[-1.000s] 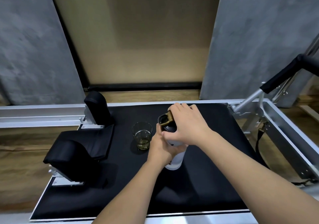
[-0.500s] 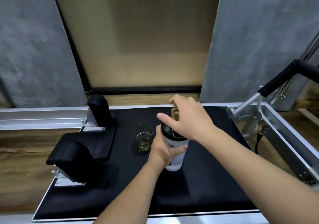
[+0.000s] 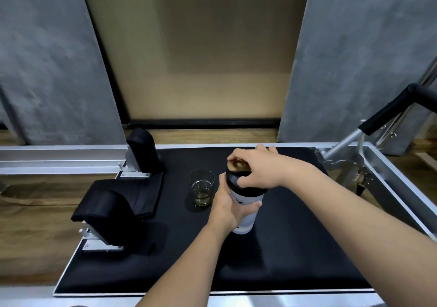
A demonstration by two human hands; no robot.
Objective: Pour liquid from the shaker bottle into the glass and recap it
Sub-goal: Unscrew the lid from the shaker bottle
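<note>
Two grey concrete wall panels (image 3: 47,58) flank a tan recessed panel (image 3: 201,46); wooden flooring (image 3: 28,202) runs beneath the aluminium frame (image 3: 59,157).

One bottle (image 3: 246,214) and one glass (image 3: 201,187) were counted on the one black mat (image 3: 295,247). Two hands were seen, a left (image 3: 233,208) and a right (image 3: 259,167). Two black pads (image 3: 142,148) (image 3: 106,214) were counted at the mat's left edge.
</note>
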